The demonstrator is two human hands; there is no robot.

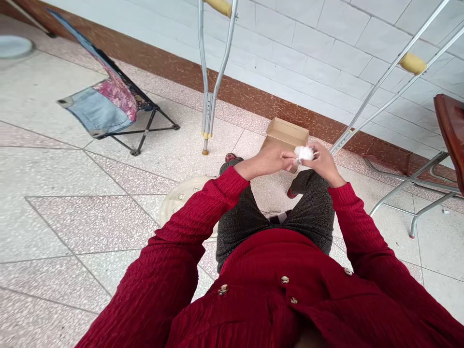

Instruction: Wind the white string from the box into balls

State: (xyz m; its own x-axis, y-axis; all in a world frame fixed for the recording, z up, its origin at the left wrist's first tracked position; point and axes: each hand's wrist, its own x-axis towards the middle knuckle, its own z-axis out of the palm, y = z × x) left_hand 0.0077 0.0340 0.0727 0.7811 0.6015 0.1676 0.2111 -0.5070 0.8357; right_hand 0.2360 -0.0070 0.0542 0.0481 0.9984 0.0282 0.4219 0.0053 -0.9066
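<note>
Far left, at the frame's edge, a pale round basin (13, 46) on the speckled tile floor (72, 208). Next to the right, a low folding chair (108, 104) with a black frame, floral fabric and a patch of blue denim, standing well apart from the seated person. Further right, a metal crutch (210, 92) with a tan grip, upright against the white tiled wall (319, 43). Below it, partly hidden behind the red sleeve, a cream plastic stool (177, 200).

At centre, the left hand (270, 159), reaching out of a red ribbed sleeve, fingers drawn together and pinched on the left side of a small white fluffy tuft (303, 153). Held above the knees in dark speckled trousers, just in front of an open cardboard box (286, 135) sitting on the floor by the brown skirting. Soft, fuzzy outline, bright white, roughly ball-shaped, small enough to fit between the two sets of fingertips; finer detail too blurred to make out.

Right hand (324, 162) curled around the tuft's right side, fingers closed on it, thumb and forefinger touching the fluff.

Further right, a second crutch (395, 72) leaning at a slant, and at the far right edge a chair with a reddish-brown wooden seat (451, 130) on grey metal legs.
</note>
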